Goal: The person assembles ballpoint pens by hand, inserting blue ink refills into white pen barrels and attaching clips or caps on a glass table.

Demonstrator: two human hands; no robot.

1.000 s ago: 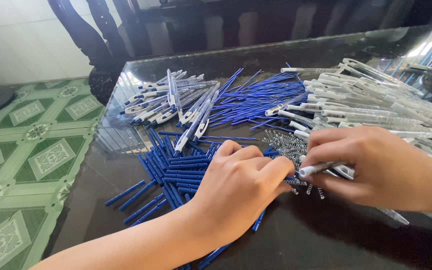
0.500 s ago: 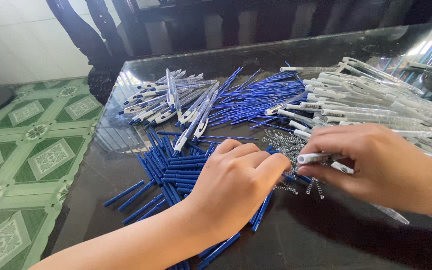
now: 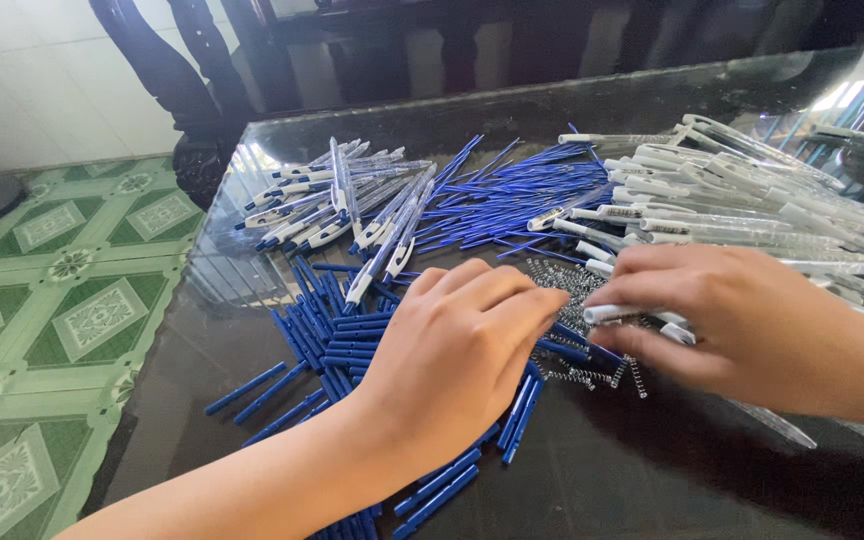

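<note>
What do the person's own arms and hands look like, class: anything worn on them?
Both are bare: the left hand and right hand show no gloves, rings, watch or bracelet. No sleeve reaches either forearm in view. Fingernails are short and unpainted.

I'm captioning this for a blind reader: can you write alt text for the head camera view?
Two bare hands work over pen parts on a dark glass table: the left hand rests on a pile of short blue barrels, and the right hand holds a white pen part above small metal springs. Behind lie assembled pens, thin blue refills and clear pen bodies.
</note>
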